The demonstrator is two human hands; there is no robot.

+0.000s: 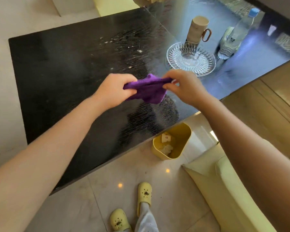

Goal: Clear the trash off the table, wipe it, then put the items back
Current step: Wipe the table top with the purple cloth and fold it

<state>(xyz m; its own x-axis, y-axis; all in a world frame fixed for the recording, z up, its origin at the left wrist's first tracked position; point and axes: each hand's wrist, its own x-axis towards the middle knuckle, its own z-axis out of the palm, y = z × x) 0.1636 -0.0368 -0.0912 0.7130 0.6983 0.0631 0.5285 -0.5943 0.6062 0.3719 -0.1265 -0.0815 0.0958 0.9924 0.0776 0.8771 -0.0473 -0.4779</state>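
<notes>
Both my arms are stretched forward over the dark worktop (54, 67), forearms converging. My left hand (115, 90) has its grip closed on one end of the purple cloth (148, 90), knuckles up; my right hand (185, 86) pinches the other end between thumb and fingertips. Cloth hangs bunched between them, above the worktop, not touching it as far as I can tell. Pale crumbs (139, 51) lie scattered on the surface beyond my hands. Glass plate (191, 58), beige mug (197, 29) and water bottle (238, 32) stand at the far right. Yellow bin (172, 142) sits on the floor by the near edge, with paper trash inside.
</notes>
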